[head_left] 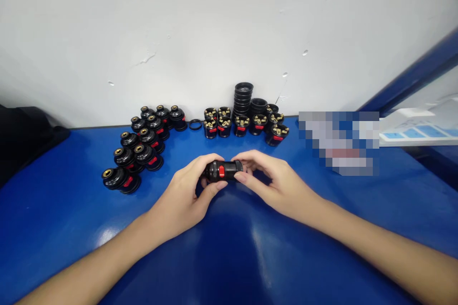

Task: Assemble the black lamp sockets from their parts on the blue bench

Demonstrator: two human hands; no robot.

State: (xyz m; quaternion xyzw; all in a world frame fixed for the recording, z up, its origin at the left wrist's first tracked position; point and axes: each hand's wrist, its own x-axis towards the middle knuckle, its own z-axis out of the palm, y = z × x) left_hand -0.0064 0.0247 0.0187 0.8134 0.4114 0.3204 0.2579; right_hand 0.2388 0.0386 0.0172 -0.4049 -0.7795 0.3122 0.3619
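A black lamp socket [226,170] with a red switch lies sideways between my hands, just above the blue table. My left hand [191,188] is closed around its capped left end, thumb below and fingers over the top. At the other end my right hand [270,176] grips the open rim between thumb and fingers. Part of that rim is covered by my fingers, so I cannot tell whether a separate ring is there.
Several capped sockets [145,155] with brass tops stand at the left. Uncapped socket bodies [242,126] with brass contacts stand near the wall, beside a stack of black rings [243,97]. One loose ring [195,124] lies between the groups. A pixelated patch covers something at right.
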